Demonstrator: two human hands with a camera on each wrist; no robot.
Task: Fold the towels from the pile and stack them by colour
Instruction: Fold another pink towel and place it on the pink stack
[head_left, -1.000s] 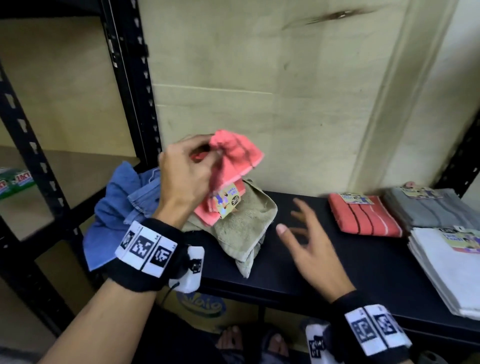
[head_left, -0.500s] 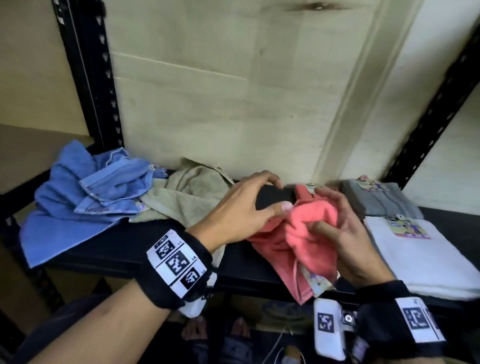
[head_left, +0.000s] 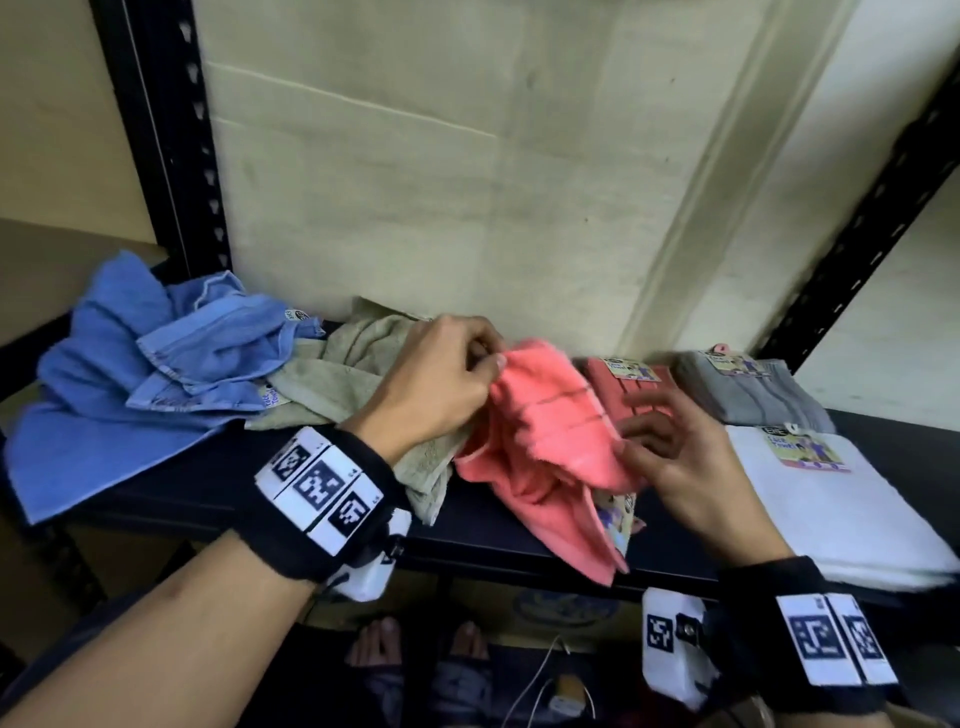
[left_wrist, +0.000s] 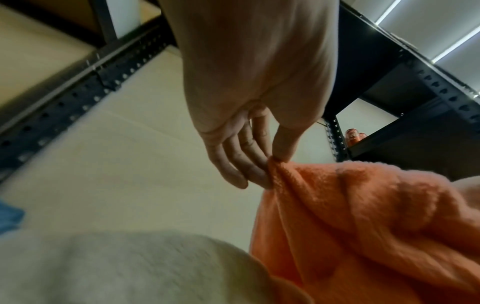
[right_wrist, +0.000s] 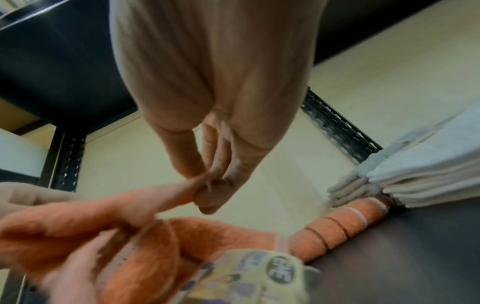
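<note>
A crumpled pink towel (head_left: 545, 431) lies across the front edge of the black shelf (head_left: 208, 488), its paper label hanging down. My left hand (head_left: 491, 358) pinches its upper left corner; in the left wrist view thumb and fingers (left_wrist: 270, 164) nip the pink towel (left_wrist: 363, 226). My right hand (head_left: 639, 426) is at the right edge, and the right wrist view shows this hand (right_wrist: 207, 185) pinching a fold of the pink towel (right_wrist: 130, 226). The pile on the left holds blue towels (head_left: 156, 374) and an olive towel (head_left: 337, 379).
Folded stacks sit at the right: a coral striped towel (head_left: 634, 384) by the wall, a grey stack (head_left: 753, 395) behind, a white stack (head_left: 831, 509) in front. Black rack uprights (head_left: 161, 156) frame the bay. Bare feet and cables show below the shelf.
The pink towel went from above the pile rightward onto the shelf middle. My right hand took hold of it, and both hands now draw its top edge apart.
</note>
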